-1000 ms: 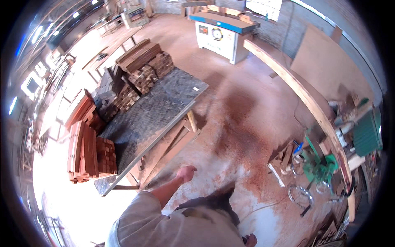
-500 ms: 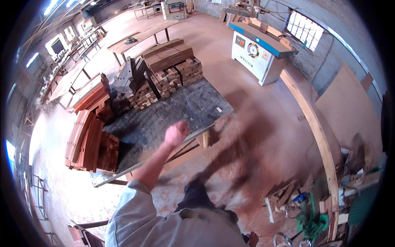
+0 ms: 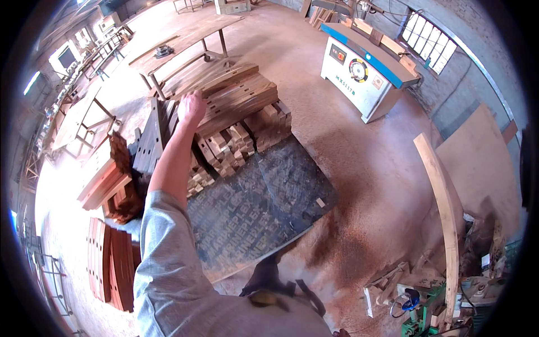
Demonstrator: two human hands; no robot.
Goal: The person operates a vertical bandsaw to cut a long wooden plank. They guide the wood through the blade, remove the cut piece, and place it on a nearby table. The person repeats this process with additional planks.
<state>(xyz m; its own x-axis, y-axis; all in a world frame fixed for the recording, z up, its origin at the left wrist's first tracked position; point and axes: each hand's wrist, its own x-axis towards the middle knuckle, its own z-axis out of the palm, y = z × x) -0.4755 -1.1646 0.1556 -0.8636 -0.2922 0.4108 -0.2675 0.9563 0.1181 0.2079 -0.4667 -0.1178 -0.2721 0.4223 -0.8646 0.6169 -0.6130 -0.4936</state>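
My left hand (image 3: 192, 108) is stretched far forward, its fingers curled closed at the left end of a stack of brown wooden boards (image 3: 241, 98). Whether a board is between the fingers is hidden. The boards, some with slots cut in them, lie across piles of short wood pieces (image 3: 224, 147) with their ends facing me. Left of my forearm lean darker grey boards with holes (image 3: 150, 143). All this rests on a black printed panel (image 3: 252, 208) used as a tabletop. Only a sliver of my right hand (image 3: 341, 333) shows at the lower edge; its fingers cannot be made out.
Reddish boards (image 3: 106, 185) are piled at the left, with more slotted ones (image 3: 109, 261) below. A brown worktable (image 3: 185, 39) stands beyond. A white machine with a blue-edged top (image 3: 359, 70) is at the far right. A long plank (image 3: 441, 213) leans by a green machine (image 3: 429, 312).
My left hand has moved forward and left, from above the panel's near edge to the board stack. I have come closer to the stack. My right hand has slipped mostly out of view.
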